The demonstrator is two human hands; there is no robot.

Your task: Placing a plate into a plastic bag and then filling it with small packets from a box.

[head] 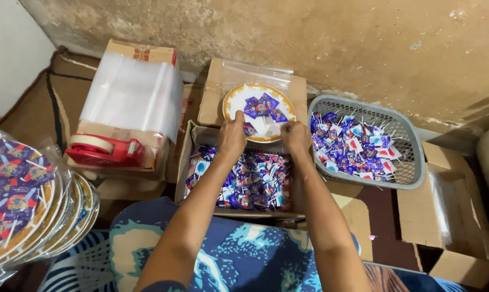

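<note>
stacked plates [23,200] cut off left, fingers [239,120] hiding plate rim [231,97]

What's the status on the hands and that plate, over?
Left hand and right hand both at the near rim of the plate. Blue wrapped sweets on it. Nothing blocking.
</note>
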